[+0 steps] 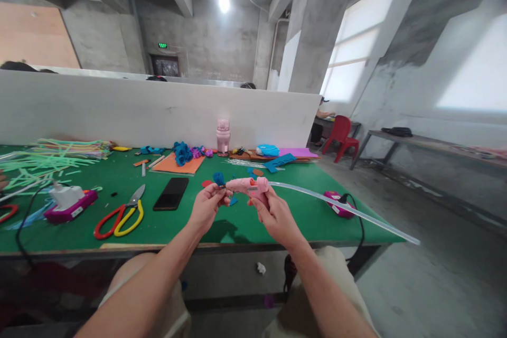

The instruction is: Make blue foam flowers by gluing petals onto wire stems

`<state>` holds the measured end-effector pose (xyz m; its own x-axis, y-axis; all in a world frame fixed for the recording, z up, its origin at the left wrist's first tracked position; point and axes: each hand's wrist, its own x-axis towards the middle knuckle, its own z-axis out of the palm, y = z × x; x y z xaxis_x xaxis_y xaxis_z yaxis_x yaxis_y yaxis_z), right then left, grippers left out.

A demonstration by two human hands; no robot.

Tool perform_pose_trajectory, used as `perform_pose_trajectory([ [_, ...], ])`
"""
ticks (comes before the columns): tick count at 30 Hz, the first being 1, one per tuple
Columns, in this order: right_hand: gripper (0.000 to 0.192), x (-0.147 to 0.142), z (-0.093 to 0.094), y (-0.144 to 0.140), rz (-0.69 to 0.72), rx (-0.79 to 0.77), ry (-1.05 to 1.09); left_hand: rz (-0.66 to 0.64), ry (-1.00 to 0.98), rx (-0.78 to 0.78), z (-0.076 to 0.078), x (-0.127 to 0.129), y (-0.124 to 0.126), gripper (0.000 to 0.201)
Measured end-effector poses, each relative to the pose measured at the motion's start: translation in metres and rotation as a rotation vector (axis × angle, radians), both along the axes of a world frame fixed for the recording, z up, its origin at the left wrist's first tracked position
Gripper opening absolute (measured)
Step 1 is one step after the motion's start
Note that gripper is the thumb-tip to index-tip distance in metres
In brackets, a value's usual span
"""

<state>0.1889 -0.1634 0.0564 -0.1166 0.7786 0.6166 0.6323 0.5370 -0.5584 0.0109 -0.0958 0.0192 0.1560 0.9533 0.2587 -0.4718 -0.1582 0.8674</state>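
Observation:
My right hand [273,214] grips a pink glue gun [249,186] above the front of the green table [237,222]. A long clear glue stick [340,207] sticks out of the gun's back toward the right. The nozzle points left at a small blue foam piece [218,178] pinched in the fingers of my left hand [206,206]. Both hands hover just above the table, close together.
On the table lie red-and-yellow scissors [121,215], a black phone [171,193], a purple box with a white plug [70,202], green sticks [47,161], blue foam flowers [182,153], an orange sheet [174,165], a pink bottle [223,137]. A red chair [341,137] stands at right.

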Motion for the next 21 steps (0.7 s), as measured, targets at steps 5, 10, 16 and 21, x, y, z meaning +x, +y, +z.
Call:
perform_pose_trajectory([
  [5,0.031,-0.001,-0.004,0.001,0.003,-0.008,-0.058,0.007,0.009,-0.003,0.0,0.0,0.0,0.02],
  [10,0.039,-0.002,-0.009,0.005,-0.03,0.049,-0.085,0.002,0.026,-0.004,0.0,0.0,-0.001,0.022],
  [16,0.034,-0.003,-0.011,0.005,-0.03,0.058,-0.095,-0.006,0.025,0.014,-0.001,0.0,0.0,0.02],
  [21,0.031,-0.004,-0.011,0.004,-0.056,0.094,-0.101,-0.009,0.041,0.025,-0.003,0.0,0.001,0.02],
])
